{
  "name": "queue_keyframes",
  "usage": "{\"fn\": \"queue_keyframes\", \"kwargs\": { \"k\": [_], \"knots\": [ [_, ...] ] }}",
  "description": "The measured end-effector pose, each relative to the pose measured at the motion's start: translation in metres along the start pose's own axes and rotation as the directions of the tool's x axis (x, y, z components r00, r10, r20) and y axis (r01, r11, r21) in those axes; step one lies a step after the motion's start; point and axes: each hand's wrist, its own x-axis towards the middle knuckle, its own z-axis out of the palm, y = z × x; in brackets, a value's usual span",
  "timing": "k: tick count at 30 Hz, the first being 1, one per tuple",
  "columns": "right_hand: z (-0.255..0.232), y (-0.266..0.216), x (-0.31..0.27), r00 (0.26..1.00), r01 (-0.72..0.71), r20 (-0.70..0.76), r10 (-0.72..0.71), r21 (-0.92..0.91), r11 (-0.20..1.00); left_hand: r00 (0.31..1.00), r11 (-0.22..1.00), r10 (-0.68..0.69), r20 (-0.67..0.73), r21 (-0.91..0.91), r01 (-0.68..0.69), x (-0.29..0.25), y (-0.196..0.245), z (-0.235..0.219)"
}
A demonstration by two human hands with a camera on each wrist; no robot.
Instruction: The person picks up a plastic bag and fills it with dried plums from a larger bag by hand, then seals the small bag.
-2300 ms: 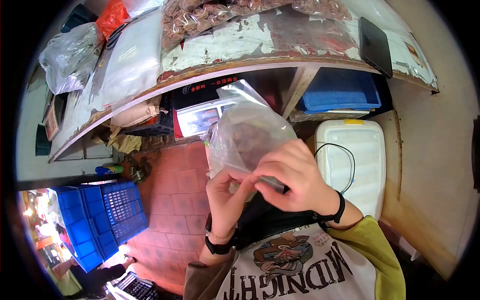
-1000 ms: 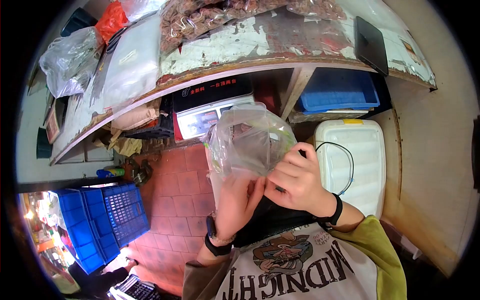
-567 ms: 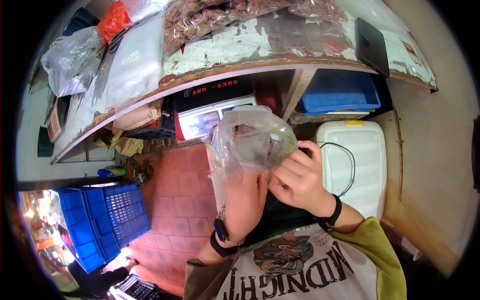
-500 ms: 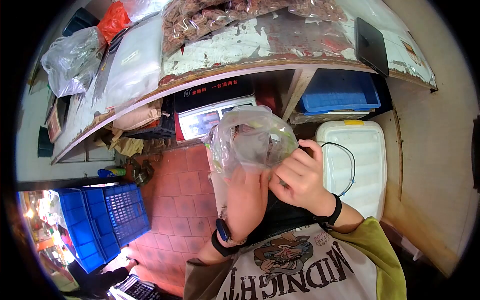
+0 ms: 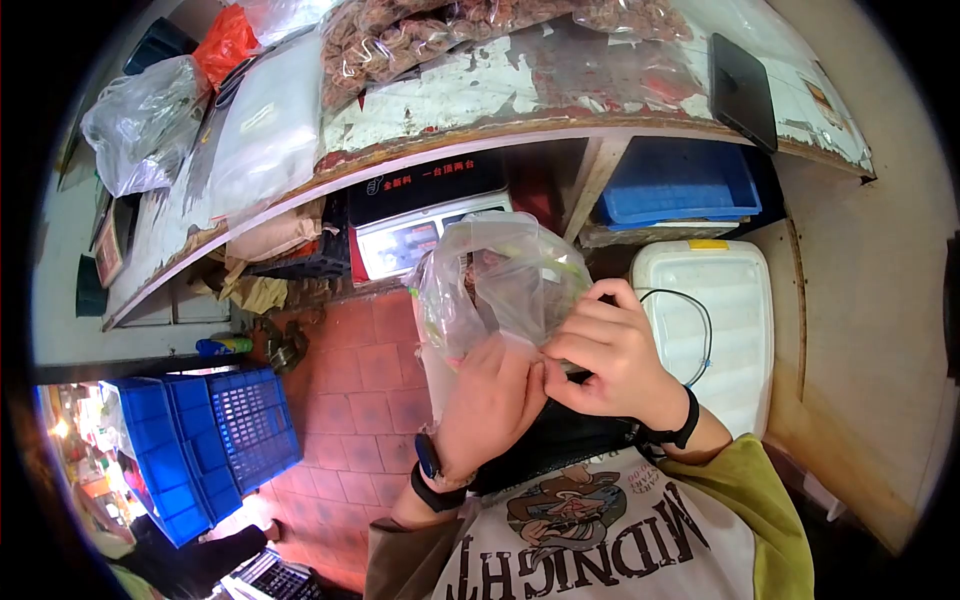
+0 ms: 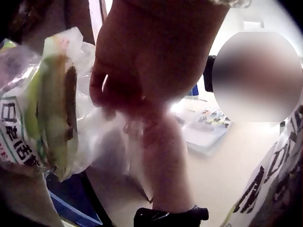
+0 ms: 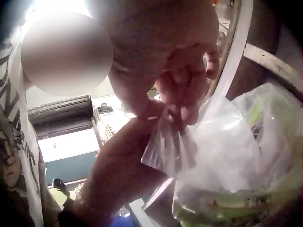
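A clear plastic bag [image 5: 480, 300] with green print and brown lumps inside stands in front of the body. Its mouth is gathered toward the shirt. My left hand [image 5: 493, 395] grips the near edge of the film, back of the hand upward. Right beside it, my right hand [image 5: 612, 350] pinches the same edge between thumb and curled fingers. In the right wrist view, a bunched flap of film sticks out below the pinching fingers [image 7: 182, 92]. Dark lettering and a green stripe show on the bag [image 6: 52, 109] in the left wrist view.
A scale [image 5: 400, 240] sits under the worn counter [image 5: 440, 110], which bears bags of brown lumps [image 5: 400, 50], flat clear bags [image 5: 268, 130] and a black tablet-like device [image 5: 742, 92]. A white lidded box [image 5: 705, 330] stands right, blue crates [image 5: 200, 440] left. Another person's leg [image 5: 215, 555] is lower left.
The bag's tall upper part has come down toward the body. My left hand has rolled over, back upward, and shifted slightly along the edge. My right hand stays by it, its fingers more curled.
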Motion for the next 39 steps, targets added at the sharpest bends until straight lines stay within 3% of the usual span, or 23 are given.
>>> {"fn": "queue_keyframes", "kwargs": {
  "k": [9,11,14,18,20,24,26,27,29,30,32,35,39],
  "knots": [
    [0.001,-0.007,0.000,0.997,-0.065,-0.041,0.065,0.009,0.998,0.999,0.998,-0.006,-0.044,0.061,0.008,-0.004,-0.003,0.006],
    [0.000,-0.007,0.000,0.997,-0.040,-0.077,0.031,-0.115,0.993,0.992,0.998,-0.059,-0.114,0.014,0.061,-0.007,-0.007,0.012],
    [0.003,-0.005,0.001,0.996,-0.055,-0.077,0.048,-0.093,0.994,0.986,0.990,-0.124,-0.114,0.051,0.131,-0.005,-0.002,0.007],
    [0.003,-0.013,0.004,0.993,-0.083,-0.089,0.073,-0.108,0.991,0.981,0.995,-0.082,-0.174,0.040,0.090,-0.003,0.000,0.004],
    [-0.001,-0.015,0.005,0.996,-0.088,-0.032,0.083,-0.207,0.974,0.974,0.984,-0.154,-0.165,-0.120,0.135,-0.004,0.000,0.004],
    [0.003,-0.018,0.006,0.998,-0.065,-0.010,0.064,-0.202,0.977,0.971,0.980,-0.181,-0.156,-0.117,0.164,-0.004,0.002,0.001],
    [0.008,-0.020,0.004,0.996,-0.013,0.088,0.033,-0.221,0.975,0.941,0.933,-0.315,-0.125,-0.225,0.282,-0.007,0.004,0.001],
    [0.011,-0.021,0.004,0.997,0.007,0.078,0.011,-0.217,0.976,0.942,0.935,-0.308,-0.132,-0.222,0.275,-0.007,0.005,0.004],
    [0.013,-0.024,0.004,0.996,0.033,0.089,-0.013,-0.231,0.972,0.841,0.873,-0.392,-0.373,-0.439,0.212,-0.006,0.008,0.012],
    [0.014,-0.025,0.004,0.994,0.053,0.104,-0.029,-0.243,0.969,0.840,0.876,-0.388,-0.380,-0.436,0.207,-0.006,0.004,0.010],
    [0.013,-0.028,0.006,0.993,0.079,0.109,-0.054,-0.245,0.966,0.920,0.991,-0.104,-0.378,-0.120,0.063,-0.005,-0.007,0.003],
    [0.013,-0.028,0.007,0.994,0.070,0.101,-0.051,-0.199,0.977,0.959,0.997,-0.019,-0.283,-0.072,-0.001,-0.005,-0.014,-0.006],
    [0.011,-0.027,0.007,0.993,0.085,0.094,-0.066,-0.220,0.972,0.929,0.984,-0.139,-0.344,-0.155,0.090,-0.003,-0.011,-0.005]
  ]
}}
